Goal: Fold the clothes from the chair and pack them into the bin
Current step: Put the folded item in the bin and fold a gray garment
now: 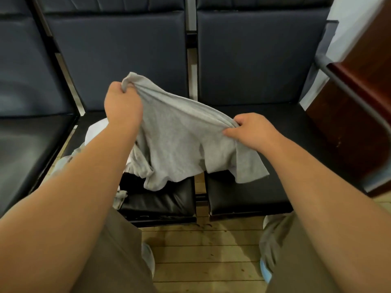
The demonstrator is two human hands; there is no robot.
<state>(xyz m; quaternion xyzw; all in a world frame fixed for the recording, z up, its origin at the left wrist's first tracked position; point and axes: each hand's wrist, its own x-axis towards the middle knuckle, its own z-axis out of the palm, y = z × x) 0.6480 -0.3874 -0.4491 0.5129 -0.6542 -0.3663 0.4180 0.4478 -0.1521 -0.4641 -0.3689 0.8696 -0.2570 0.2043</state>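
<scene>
Both hands hold a grey T-shirt up over the black chair seat. The left hand grips a bunched corner, raised higher; the right hand pinches the opposite edge. More pale clothes lie on the seat beneath.

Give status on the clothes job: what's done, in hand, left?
Done: nothing that shows; no folded piece and no bin is in view. In hand: the left hand and right hand each grip the grey shirt by its top edge, holding it up unfolded above the black seats. Left: fold that shirt, then the white clothes heaped there behind the left arm, then pack everything.
</scene>
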